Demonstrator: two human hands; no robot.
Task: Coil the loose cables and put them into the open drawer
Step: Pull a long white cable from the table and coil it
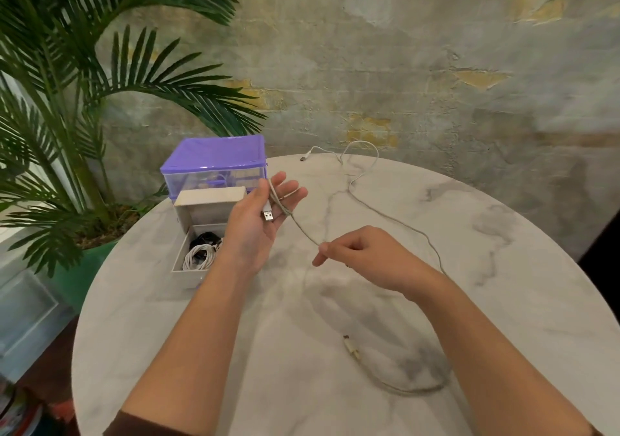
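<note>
The left hand (265,214) is raised palm-up with its fingers (288,194) nearly straight and spread, probably to serve as a form for winding. The USB plug (267,215) of a grey cable (385,215) lies on the palm just below those fingers, and the cord loops once around them; the thumb is hidden, so whether it pins the plug cannot be told.

From the fingers the cord runs down to the right hand (352,251), whose thumb and curled forefinger pinch it, likely to feed the next turn. That wrist is bent inward, forearm low over the marble table (503,268).

Beyond the pinch the cord trails away across the tabletop. Another cable end (351,348) lies nearer the person. The open drawer (188,273), already holding coiled cables (199,254), sits just beside the left wrist.
</note>
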